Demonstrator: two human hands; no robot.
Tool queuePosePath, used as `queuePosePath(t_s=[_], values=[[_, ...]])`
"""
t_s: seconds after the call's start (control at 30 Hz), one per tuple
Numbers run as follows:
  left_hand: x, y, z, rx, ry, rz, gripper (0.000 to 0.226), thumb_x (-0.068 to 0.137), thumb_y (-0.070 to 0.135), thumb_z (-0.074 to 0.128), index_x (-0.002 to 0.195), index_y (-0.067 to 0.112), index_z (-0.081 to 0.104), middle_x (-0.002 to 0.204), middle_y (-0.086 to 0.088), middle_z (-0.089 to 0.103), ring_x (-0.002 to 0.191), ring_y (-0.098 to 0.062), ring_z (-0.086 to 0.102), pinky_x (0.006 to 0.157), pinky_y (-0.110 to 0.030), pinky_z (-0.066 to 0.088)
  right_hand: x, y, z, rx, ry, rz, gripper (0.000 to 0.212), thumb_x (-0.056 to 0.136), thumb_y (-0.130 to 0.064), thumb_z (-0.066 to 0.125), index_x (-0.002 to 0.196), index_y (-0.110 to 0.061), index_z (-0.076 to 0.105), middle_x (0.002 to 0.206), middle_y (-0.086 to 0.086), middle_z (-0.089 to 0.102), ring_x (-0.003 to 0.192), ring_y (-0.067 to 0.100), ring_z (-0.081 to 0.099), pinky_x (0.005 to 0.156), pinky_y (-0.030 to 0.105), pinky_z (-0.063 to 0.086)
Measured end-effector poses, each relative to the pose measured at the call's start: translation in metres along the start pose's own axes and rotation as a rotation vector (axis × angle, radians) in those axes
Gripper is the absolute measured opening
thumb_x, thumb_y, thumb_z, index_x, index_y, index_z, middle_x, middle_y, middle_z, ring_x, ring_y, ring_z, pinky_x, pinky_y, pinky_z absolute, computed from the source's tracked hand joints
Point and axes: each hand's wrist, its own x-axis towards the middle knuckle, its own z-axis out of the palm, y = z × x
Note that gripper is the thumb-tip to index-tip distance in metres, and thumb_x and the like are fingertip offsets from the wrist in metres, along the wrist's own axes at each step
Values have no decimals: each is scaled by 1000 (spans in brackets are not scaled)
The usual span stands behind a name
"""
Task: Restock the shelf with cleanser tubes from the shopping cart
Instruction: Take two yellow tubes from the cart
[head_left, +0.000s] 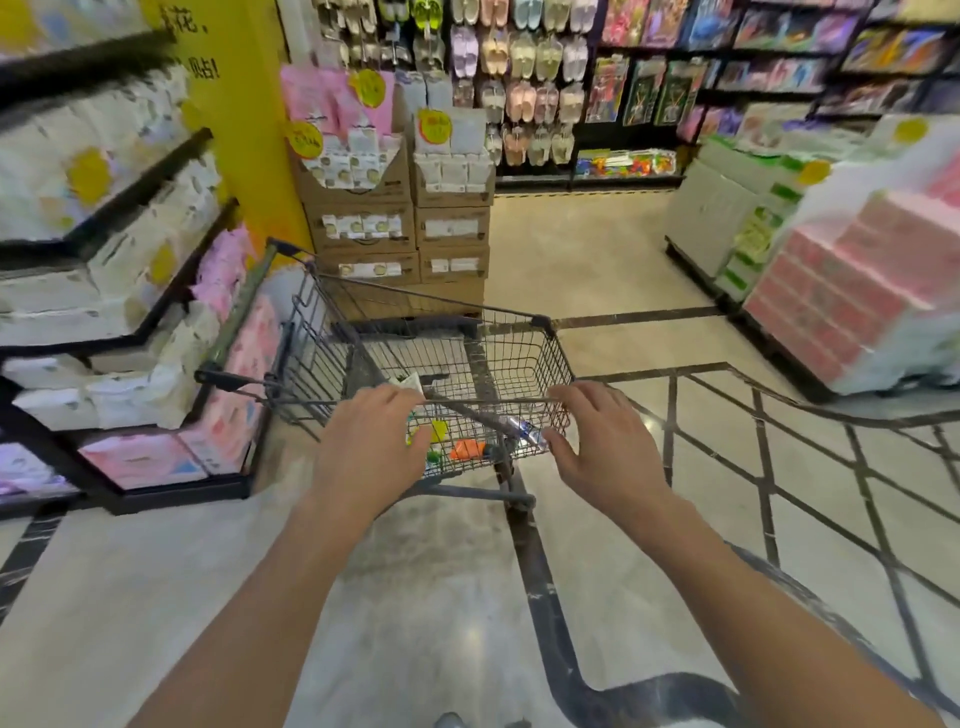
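- Both hands reach to the near rim of the dark wire-mesh shopping cart (447, 364): the left hand (371, 441) lies with fingers curved over the thin top bar, and the right hand (597, 441) is spread, fingertips at the rim's right corner; whether either truly grips, I cannot tell.
- Inside the cart's basket lie blurred cleanser tubes (467, 449), orange, yellow and green.
- Left of the cart stand black shelves (156, 312) of soft wrapped packs.
- Beyond the cart sit stacked brown cardboard boxes (395, 228).

A person's left hand (371, 441) and right hand (602, 441) reach to the near rim of a wire shopping cart (467, 358) in a store aisle, fingers loosely spread. Small colourful items lie in the basket. Stacked cardboard boxes (400, 223) stand beyond the cart, tissue-pack shelves (104, 249) to its left.
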Motion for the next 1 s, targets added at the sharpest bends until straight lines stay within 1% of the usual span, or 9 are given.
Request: queuePosePath(t_s=[0.1,0.2,0.3,0.37,0.5,0.67,0.77,0.87,1.0], values=[[43,-22,14,8,-38,-9,42,97,38,53,135,21,55,131,2,61,121,-21,53,102,-38,42,45,-1,22,-9,-19,4,44,92,-35,62,133,-20,56,132,3,58,122,24,51,102,40,45],[76,-43,26,6,-53,-34,40,96,35,55,134,22,56,129,2,61,118,-19,55,100,-36,43,81,-3,48,6,-53,13,43,92,-34,62,132,-20,56,132,4,57,123,26,51,102,43,46],[103,-61,36,18,-78,-67,41,96,33,57,136,23,55,131,3,61,119,-18,55,103,-36,42,113,-5,74,20,-97,11,43,92,-32,64,132,-18,57,129,5,59,120,26,52,99,41,46],[121,-76,45,33,-98,-82,41,95,28,59,135,22,56,131,2,61,120,-18,55,104,-37,42,137,-6,92,31,-124,-1,45,91,-31,64,133,-17,56,128,6,60,119,28,52,98,41,46],[162,-100,67,52,-157,-130,40,95,23,60,135,23,56,129,1,62,119,-20,55,100,-38,43,186,-1,133,84,-198,0,41,90,-31,65,128,-16,58,126,7,60,116,31,53,95,44,49],[221,-119,109,64,-232,-167,39,93,21,61,131,20,59,123,-1,64,113,-23,57,96,-39,46,256,17,195,141,-259,4,39,91,-32,63,127,-15,59,122,6,61,114,29,54,91,41,47],[259,-126,135,67,-288,-212,34,92,22,61,126,18,63,119,-3,66,110,-23,58,92,-39,47,298,31,234,167,-339,15,40,92,-34,61,128,-16,58,119,6,62,111,28,56,90,41,47],[294,-131,164,67,-374,-256,34,92,24,60,126,17,63,118,-5,66,110,-26,58,92,-40,50,335,45,271,208,-433,58,41,92,-32,62,128,-12,59,122,9,62,113,33,57,88,42,49],[328,-142,212,73,-485,-299,37,92,26,59,128,20,60,121,-5,65,110,-28,58,92,-41,50,372,63,319,248,-562,123,42,92,-32,63,129,-12,58,128,12,61,120,33,54,94,42,46]])
